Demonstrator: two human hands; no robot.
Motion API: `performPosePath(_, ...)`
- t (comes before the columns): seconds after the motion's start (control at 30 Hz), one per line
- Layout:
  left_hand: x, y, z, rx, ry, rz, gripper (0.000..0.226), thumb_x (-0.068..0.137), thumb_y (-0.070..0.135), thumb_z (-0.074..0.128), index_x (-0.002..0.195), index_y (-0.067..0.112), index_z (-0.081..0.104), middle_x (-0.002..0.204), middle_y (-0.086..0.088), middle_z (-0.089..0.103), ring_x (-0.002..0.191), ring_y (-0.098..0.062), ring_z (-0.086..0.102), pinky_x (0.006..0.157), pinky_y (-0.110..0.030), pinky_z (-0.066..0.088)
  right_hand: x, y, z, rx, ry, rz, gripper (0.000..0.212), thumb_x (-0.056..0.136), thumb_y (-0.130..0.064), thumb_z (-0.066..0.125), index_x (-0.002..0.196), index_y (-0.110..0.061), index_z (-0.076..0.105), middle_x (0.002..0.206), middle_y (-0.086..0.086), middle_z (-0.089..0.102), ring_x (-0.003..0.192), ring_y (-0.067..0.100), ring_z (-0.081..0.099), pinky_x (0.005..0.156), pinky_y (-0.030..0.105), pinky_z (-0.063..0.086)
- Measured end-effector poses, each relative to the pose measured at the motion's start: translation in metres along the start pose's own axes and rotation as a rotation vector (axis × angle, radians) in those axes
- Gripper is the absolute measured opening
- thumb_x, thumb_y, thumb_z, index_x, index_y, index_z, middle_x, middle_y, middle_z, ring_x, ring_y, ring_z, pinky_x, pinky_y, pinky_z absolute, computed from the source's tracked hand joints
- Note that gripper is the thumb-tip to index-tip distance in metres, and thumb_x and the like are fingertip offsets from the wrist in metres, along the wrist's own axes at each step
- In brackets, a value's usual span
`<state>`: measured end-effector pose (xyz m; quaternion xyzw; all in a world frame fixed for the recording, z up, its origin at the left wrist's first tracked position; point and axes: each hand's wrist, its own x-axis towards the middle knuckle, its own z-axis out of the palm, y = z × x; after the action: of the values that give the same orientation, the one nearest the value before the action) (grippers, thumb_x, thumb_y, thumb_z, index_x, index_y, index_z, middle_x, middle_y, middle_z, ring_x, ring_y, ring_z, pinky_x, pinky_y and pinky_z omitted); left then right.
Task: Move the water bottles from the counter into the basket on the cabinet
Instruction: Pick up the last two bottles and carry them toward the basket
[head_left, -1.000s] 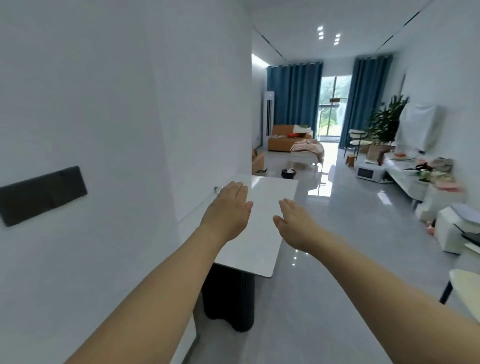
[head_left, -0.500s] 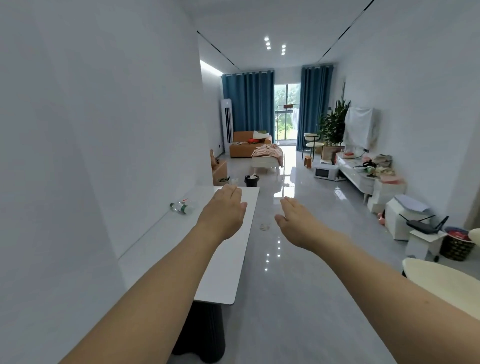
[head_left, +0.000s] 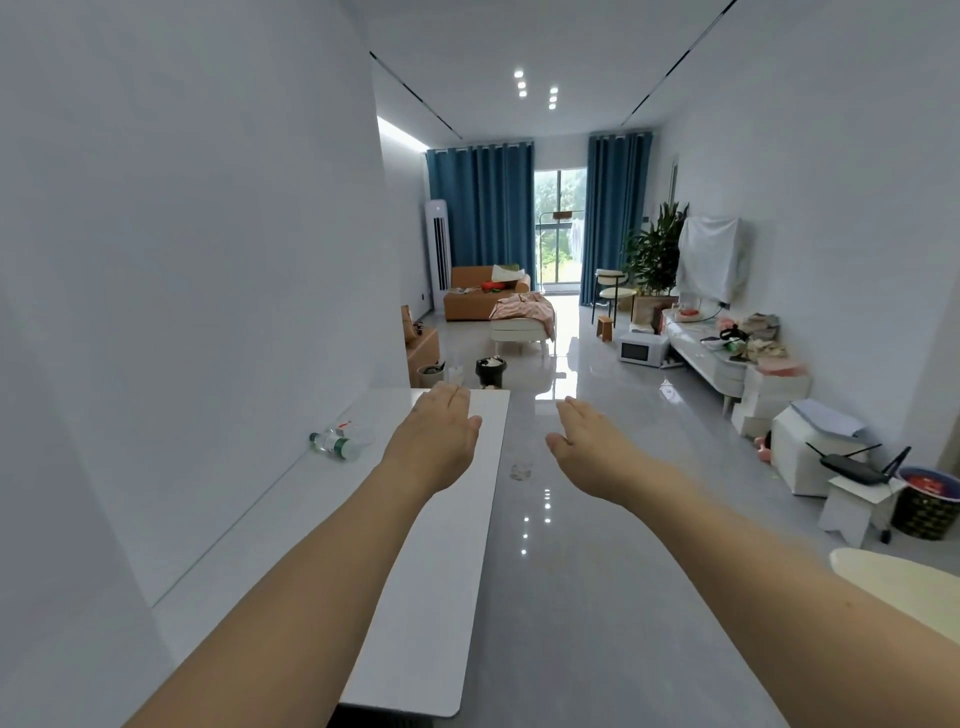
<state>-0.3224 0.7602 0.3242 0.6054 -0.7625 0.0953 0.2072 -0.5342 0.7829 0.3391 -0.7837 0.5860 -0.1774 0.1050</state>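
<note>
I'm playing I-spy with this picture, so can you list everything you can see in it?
water bottles: two as far as I can tell, clear, one green label, one red; lying on the counter by the wall
counter: one, white, along the left wall
curtains: two, blue, either side of the far window
sofa: one, orange-brown, far end
air conditioner: one, white, standing left of the sofa
potted plant: one, green, far right
microwave: one, white, on the floor at right
router: one, black, on a white stand at right
basket: one, dark, floor at right edge
left hand: open, empty, above the counter
right hand: open, empty, above the floor
</note>
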Motion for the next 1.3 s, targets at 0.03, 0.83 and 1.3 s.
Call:
performPosePath(0.03,0.013,-0.006,0.004,-0.004,0.005,0.011,0.053,0.106,0.035,0.033,0.151,0.009,0.031,0.158,-0.008,0.032,0.146,-0.023,0.025,0.117,-0.036,0.024,0.015,0.001,-0.003,-0.015,0.012,0.005,0.056,0.104,-0.026,0.030,0.152,-0.002,0.014,0.162,0.014,0.012,0.148,0.025,0.008,0.117,0.035,0.007)
performPosePath(0.83,0.333,-0.051,0.167,-0.073,-0.015,0.121,0.049,0.104,0.030,0.037,0.147,0.005,0.036,0.152,-0.013,0.039,0.141,-0.027,0.032,0.119,-0.039,0.024,0.328,0.152,0.009,-0.035,-0.004,0.096,0.059,0.103,-0.031,0.031,0.154,-0.008,0.011,0.163,0.008,0.009,0.148,0.023,0.007,0.118,0.036,0.009)
performPosePath(1.3,0.544,-0.041,0.238,-0.012,0.004,0.112,0.047,0.104,0.031,0.037,0.144,0.006,0.039,0.148,-0.011,0.043,0.136,-0.026,0.037,0.116,-0.038,0.024,0.530,0.257,-0.017,-0.007,0.002,0.043,0.060,0.103,-0.032,0.031,0.154,-0.009,0.009,0.163,0.009,0.006,0.149,0.022,0.005,0.118,0.035,0.006)
